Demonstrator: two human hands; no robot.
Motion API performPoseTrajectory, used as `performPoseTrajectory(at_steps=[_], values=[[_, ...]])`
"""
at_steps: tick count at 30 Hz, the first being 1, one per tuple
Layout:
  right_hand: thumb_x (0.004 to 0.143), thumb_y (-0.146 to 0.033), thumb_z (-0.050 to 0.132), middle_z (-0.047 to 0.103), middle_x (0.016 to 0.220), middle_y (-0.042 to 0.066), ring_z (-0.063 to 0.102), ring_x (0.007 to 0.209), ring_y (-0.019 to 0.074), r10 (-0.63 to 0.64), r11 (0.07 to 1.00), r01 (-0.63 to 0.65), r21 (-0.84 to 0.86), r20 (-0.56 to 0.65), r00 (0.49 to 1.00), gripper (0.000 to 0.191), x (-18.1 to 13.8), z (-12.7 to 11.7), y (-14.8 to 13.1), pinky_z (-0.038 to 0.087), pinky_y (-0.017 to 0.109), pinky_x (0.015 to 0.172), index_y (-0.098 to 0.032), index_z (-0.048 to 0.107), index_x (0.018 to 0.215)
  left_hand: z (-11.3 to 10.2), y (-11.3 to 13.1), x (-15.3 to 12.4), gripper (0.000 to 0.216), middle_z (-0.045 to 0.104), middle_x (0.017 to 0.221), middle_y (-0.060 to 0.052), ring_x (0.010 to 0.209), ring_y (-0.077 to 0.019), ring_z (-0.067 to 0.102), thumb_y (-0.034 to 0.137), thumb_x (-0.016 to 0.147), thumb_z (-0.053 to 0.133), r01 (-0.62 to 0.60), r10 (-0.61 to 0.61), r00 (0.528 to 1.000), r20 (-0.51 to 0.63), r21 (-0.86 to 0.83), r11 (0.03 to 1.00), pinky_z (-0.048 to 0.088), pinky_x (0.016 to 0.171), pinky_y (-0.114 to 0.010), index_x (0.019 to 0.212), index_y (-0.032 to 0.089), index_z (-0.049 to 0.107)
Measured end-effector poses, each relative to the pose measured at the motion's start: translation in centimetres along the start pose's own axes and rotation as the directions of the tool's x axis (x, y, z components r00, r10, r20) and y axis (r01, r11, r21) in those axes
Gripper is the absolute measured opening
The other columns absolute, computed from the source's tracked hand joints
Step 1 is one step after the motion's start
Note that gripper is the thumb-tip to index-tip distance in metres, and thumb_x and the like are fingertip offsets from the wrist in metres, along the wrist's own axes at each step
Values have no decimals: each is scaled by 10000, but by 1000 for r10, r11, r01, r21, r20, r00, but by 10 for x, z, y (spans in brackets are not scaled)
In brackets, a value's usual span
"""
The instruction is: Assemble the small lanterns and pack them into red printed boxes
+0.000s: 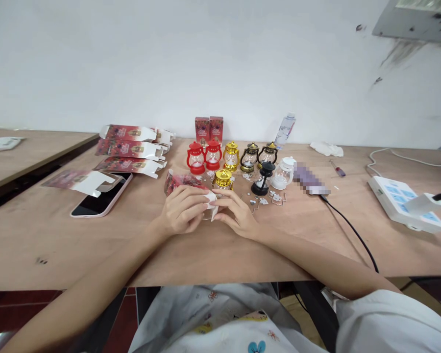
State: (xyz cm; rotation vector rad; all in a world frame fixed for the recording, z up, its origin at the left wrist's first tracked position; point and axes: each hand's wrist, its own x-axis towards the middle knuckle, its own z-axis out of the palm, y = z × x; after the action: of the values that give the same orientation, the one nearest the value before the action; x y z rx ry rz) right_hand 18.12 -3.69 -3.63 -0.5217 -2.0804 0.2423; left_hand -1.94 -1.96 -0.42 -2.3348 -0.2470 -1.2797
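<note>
Both hands work at the white end flaps of a red printed cardboard box [178, 180], which lies on its side on the table. My left hand [183, 210] closes over the near side of the box and covers part of it. Fingertips and thumb of my right hand [238, 214] pinch the white flap at its right end. Just behind the hands stands a small gold lantern [224, 178], its lower part hidden by my right hand. Further back are two red lanterns [196, 158], another gold lantern [231, 156], two black-and-gold lanterns [249, 157], a black lantern [263, 177] and a white lantern [283, 172].
Flattened boxes [123, 148] lie at left, one over a phone [99, 198]. Two upright boxes [216, 130] and a bottle [285, 128] stand by the wall. Small metal pieces [275, 197] lie near the lanterns. At right are a screwdriver [340, 171], cable [353, 233] and power strip [404, 202].
</note>
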Motion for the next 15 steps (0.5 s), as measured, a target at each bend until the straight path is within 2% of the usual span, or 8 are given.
performPoseTrajectory(at_steps=[4,7,11,15], values=[[899,-335,509,488,1272,132,541,1165,197,24,1000,-24,10,5,1000,234,1,0,1,540,355,891,-208,518,1095,0,2,1,198,700,816,-16,917,-188,665,79,747,532,2,-3,1000,27,43,999,522,710,-316,887,215,495],[893,-338,519,497,1252,124,573,1105,194,16,1000,-16,15,1,1000,179,1,1,2,532,365,898,-210,545,1015,1,3,0,132,685,776,-22,906,-188,660,127,768,567,21,-23,999,43,51,998,517,727,-315,861,206,515],[884,-298,539,487,1221,119,612,964,153,-5,999,6,47,-23,1000,105,2,2,2,536,339,872,-197,561,904,4,2,-2,130,676,774,-48,919,-203,653,148,783,574,-21,20,1000,24,27,999,521,738,-335,887,195,512],[861,-279,578,510,1144,105,589,992,165,-62,997,66,49,-89,994,88,1,4,2,539,324,838,-193,574,845,8,4,-3,155,660,698,-18,915,-215,651,142,790,534,-39,39,999,7,-47,998,514,727,-349,928,203,503]])
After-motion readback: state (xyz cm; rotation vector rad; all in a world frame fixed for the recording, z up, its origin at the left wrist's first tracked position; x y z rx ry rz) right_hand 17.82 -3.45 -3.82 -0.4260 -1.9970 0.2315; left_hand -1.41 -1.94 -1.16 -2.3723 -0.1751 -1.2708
